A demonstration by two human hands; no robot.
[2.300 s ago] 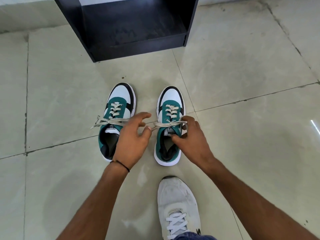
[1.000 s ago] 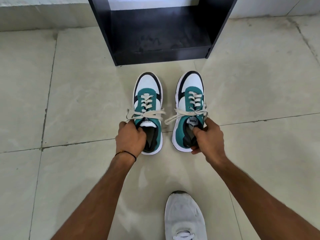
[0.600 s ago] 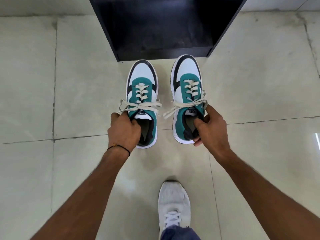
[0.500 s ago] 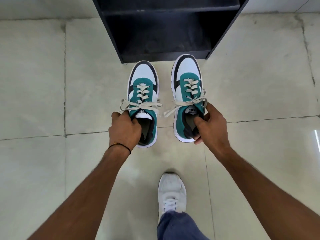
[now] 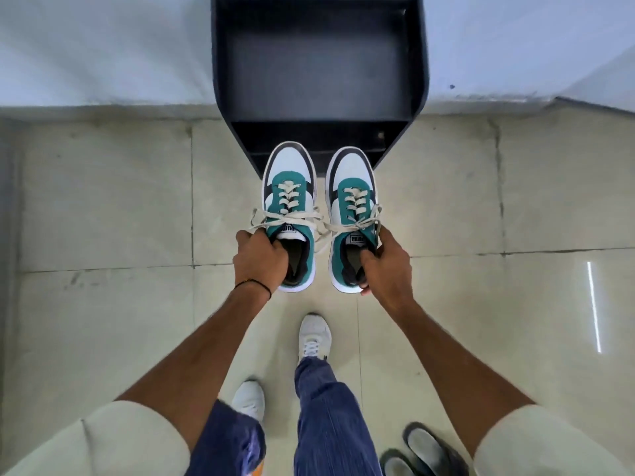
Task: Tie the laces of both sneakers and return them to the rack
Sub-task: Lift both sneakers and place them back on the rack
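Note:
Two white, teal and black sneakers hang in the air side by side, toes pointing at the black rack (image 5: 319,67). My left hand (image 5: 259,257) grips the left sneaker (image 5: 290,187) by its collar, fingers inside the opening. The right sneaker (image 5: 352,190) is held the same way by my right hand (image 5: 388,266). Both have cream laces tied in bows across the tongue, with loops spreading sideways. The toes overlap the front edge of the rack's lower shelf (image 5: 316,135).
The rack stands against a pale wall, its upper shelf bare and dark. Pale floor tiles spread on both sides. My own white shoes (image 5: 312,334) and blue trousers are below. A pair of dark slippers (image 5: 422,448) lies at the bottom right.
Both sneakers were lifted off the floor and carried forward toward the rack. I have stood up, so the view is higher and shows the rack's shelves from above.

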